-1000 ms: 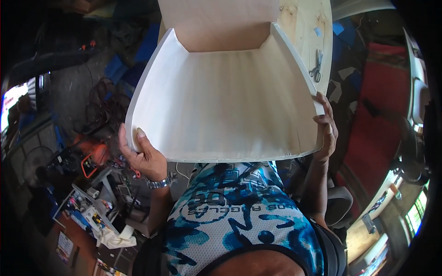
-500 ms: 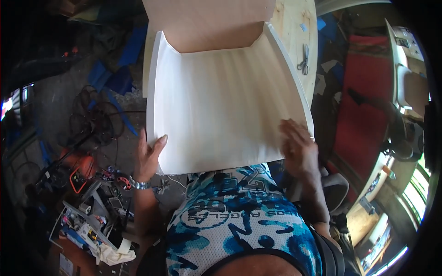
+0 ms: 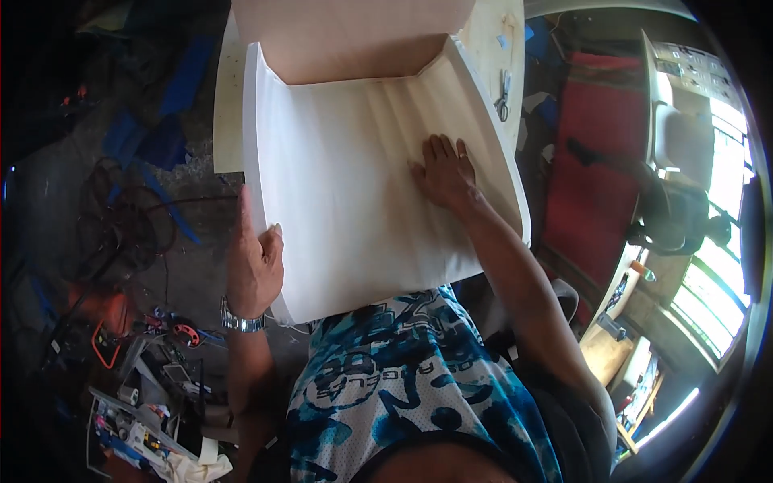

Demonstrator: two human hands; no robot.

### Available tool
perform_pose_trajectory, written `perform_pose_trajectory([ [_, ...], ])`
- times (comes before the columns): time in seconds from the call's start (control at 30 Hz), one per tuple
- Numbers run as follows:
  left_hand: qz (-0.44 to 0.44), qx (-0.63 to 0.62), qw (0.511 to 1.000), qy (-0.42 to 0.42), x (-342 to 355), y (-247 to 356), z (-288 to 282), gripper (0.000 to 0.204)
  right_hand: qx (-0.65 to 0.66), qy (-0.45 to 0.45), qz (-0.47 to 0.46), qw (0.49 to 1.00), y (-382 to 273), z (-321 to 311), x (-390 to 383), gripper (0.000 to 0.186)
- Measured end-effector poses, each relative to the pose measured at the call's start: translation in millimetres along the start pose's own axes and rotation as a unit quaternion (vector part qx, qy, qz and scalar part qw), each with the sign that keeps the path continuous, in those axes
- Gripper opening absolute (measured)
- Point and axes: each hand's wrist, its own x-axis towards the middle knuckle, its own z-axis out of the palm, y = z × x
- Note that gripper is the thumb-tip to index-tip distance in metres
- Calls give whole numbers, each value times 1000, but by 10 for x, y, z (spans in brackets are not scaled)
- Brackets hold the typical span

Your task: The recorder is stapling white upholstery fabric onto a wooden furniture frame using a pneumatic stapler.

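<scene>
A wide, shallow piece covered in off-white material (image 3: 346, 201) lies before me, its sides raised and its near edge against my shirt. Along its far end a plain brown panel (image 3: 354, 40) stands up. My left hand (image 3: 259, 270) grips the left side edge, thumb on the inner face and fingers along the outside; a metal watch (image 3: 241, 315) is on that wrist. Flat on the white surface, right of its middle, rests my right hand (image 3: 448, 173), fingers stretched out and holding nothing. Faint creases run lengthwise in the covering near it.
A pale wooden table (image 3: 228, 121) supports the far part. Scissors (image 3: 505, 95) lie on it at the right. Blue scraps (image 3: 165, 141) litter the floor at left, above a tray of tools (image 3: 149, 439). A red panel (image 3: 592, 177) is at right.
My right hand has moved from the near right edge inward and away from me, and now lies flat on the white surface. My left hand stays at the left edge. The view has shifted slightly.
</scene>
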Motion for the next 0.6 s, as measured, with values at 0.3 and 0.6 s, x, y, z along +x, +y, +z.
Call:
perform_pose_trajectory([
  [0.3,-84,-41,996,-13,-132,236,-144,70,-36,-90,4,995,124,162,1301,64],
  [0.6,-58,-1,998,7,-198,179,-189,69,-56,-55,13,997,102,223,1740,65],
])
